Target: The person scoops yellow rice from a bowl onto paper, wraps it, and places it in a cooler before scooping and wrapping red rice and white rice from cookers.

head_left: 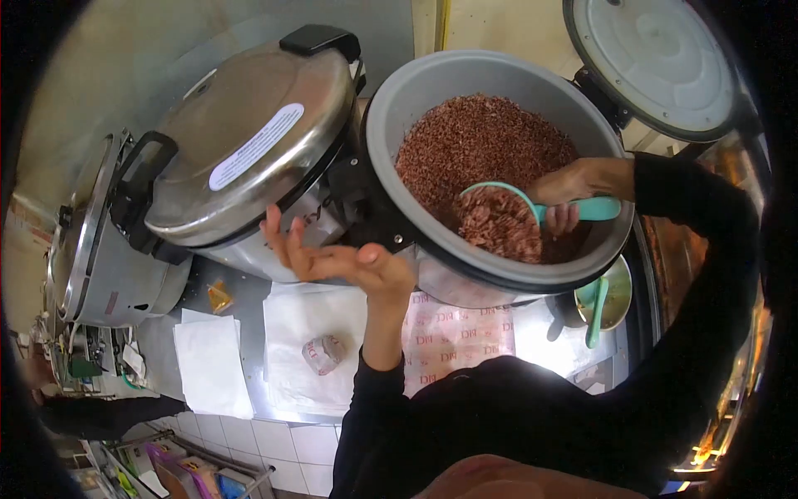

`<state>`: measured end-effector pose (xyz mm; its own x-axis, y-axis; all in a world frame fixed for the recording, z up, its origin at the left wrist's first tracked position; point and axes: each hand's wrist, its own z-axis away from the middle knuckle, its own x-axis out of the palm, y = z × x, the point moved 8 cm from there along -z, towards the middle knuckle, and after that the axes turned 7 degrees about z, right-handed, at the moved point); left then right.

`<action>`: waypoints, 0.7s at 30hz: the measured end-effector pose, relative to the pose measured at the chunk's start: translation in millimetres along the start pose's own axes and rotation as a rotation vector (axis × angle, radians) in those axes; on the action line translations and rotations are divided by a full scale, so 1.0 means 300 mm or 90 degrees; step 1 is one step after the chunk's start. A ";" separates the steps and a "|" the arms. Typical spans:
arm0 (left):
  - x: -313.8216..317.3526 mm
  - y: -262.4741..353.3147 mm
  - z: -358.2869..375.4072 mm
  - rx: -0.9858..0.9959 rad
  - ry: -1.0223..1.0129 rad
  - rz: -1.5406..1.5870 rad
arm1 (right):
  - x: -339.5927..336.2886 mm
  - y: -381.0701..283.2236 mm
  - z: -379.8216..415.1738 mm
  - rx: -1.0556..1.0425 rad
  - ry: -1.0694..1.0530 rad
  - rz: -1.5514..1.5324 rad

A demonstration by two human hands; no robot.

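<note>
My right hand (pixel 565 191) is wrapped round the handle of a mint-green rice scoop (pixel 600 208). The scoop's round bowl is down in reddish-brown rice (pixel 482 133), with a mound of rice in it. The rice fills much of a large grey-rimmed rice cooker (pixel 384 125), whose lid (pixel 657 66) stands raised at the upper right. My left hand (pixel 341 262) is held palm up over the counter with its fingers spread and nothing in it. Below it, a small paper-wrapped bundle (pixel 324 354) lies on white paper sheets (pixel 287 324).
A closed steel rice cooker (pixel 241 125) stands left of the open one, and another cooker (pixel 125 274) further left. Red-printed wrapping paper (pixel 457 333) lies before me. A metal bowl (pixel 617 291) holds a second green utensil (pixel 595 312). Another person's dark sleeve (pixel 108 416) reaches in lower left.
</note>
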<state>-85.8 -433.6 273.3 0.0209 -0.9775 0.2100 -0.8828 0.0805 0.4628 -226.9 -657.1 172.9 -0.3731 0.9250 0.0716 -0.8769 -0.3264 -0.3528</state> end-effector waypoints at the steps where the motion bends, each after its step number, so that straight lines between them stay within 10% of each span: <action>1: -0.005 -0.001 -0.003 -0.013 0.002 0.014 | -0.023 0.017 0.014 -0.008 -0.002 -0.040; 6: -0.024 -0.004 -0.003 -0.006 0.003 0.022 | -0.184 -0.146 0.112 -0.148 0.194 -0.250; 10: -0.021 0.008 -0.006 -0.010 0.017 0.003 | -0.384 -0.324 0.078 -0.183 0.799 0.255; 13: -0.026 0.014 -0.010 0.009 0.008 -0.003 | -0.284 -0.386 0.044 -0.268 0.941 0.487; 21: 0.001 0.022 -0.028 0.021 -0.010 0.008 | -0.461 -0.182 0.072 -0.132 0.441 -0.048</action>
<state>-87.7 -431.7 283.7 0.0025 -0.9793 0.2026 -0.8977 0.0870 0.4319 -133.9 -771.4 202.5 0.0238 0.8766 -0.4806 -0.7915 -0.2771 -0.5447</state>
